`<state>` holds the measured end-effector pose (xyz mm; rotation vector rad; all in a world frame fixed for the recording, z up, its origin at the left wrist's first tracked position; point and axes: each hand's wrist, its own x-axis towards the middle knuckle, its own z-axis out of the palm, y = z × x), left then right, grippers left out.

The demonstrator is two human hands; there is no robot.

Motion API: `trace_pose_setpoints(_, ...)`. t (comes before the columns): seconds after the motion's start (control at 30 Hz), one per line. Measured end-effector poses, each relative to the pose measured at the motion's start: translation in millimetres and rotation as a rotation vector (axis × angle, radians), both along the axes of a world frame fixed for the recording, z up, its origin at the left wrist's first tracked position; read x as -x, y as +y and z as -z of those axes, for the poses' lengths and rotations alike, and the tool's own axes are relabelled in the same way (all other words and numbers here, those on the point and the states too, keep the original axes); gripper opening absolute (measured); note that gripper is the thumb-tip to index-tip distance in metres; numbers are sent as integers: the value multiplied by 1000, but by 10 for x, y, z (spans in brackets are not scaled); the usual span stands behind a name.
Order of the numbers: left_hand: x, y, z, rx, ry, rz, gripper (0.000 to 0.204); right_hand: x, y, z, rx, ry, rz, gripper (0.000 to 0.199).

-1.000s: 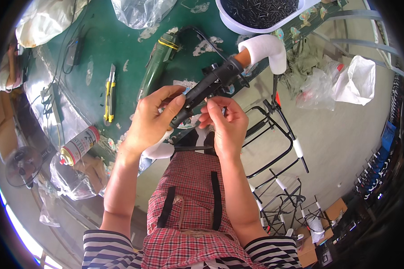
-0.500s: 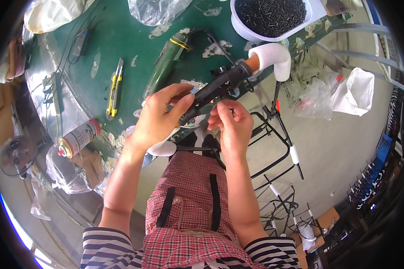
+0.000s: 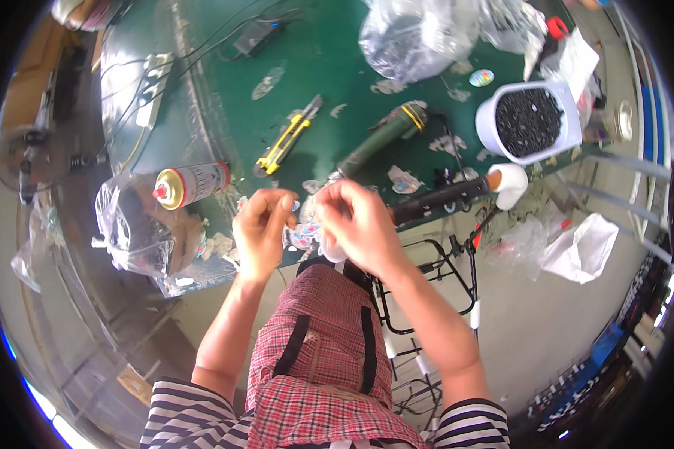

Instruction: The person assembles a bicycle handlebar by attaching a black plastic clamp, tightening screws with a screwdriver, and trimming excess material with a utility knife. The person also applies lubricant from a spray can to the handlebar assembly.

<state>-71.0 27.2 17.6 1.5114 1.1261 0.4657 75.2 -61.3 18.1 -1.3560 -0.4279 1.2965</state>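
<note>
though blur hides any grip, 2 hands [image 3: 258,233] [image 3: 365,230] curl fingers [image 3: 344,193] half-closed near a white-ended black tube [image 3: 442,197].

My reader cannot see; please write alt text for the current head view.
A person's bare left hand and right hand, both curled, are close together at the near edge of a green table. Beyond lie a yellow-black utility knife and a green cylindrical object; at right, a pale plastic tub holds black pieces.

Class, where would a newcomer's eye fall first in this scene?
On the left hand and right hand, side by side mid-picture at the near edge of the green table. Left of them lies a spray can; to the right stands a pale tub of black pieces.
</note>
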Motion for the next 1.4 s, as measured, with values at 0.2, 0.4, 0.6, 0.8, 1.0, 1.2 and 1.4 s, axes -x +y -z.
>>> trace_pose_setpoints(0.2,423,224,1043,-45,141,-96,16,18,735,794,67,-938,-415,14)
trace_pose_setpoints(0.4,488,257,1064,-183,175,-29,23,94,873,932,117,-1089,-540,24)
trace_pose_setpoints(0.6,406,257,811,-340,207,12,28,18,860,861,107,-998,-532,42)
trace_pose_setpoints(0.8,-145,199,693,-667,173,351,30,-255,460,188,-49,-686,-109,31)
trace_pose_setpoints(1.0,-927,155,952,-803,347,625,51,-194,-691,-65,-15,-301,86,15)
trace_pose_setpoints(1.2,-984,207,824,-764,392,715,49,-98,-1280,139,80,-301,164,17)
trace_pose_setpoints(1.4,-549,665,839,-969,601,403,46,-205,-1437,330,78,-219,327,20)
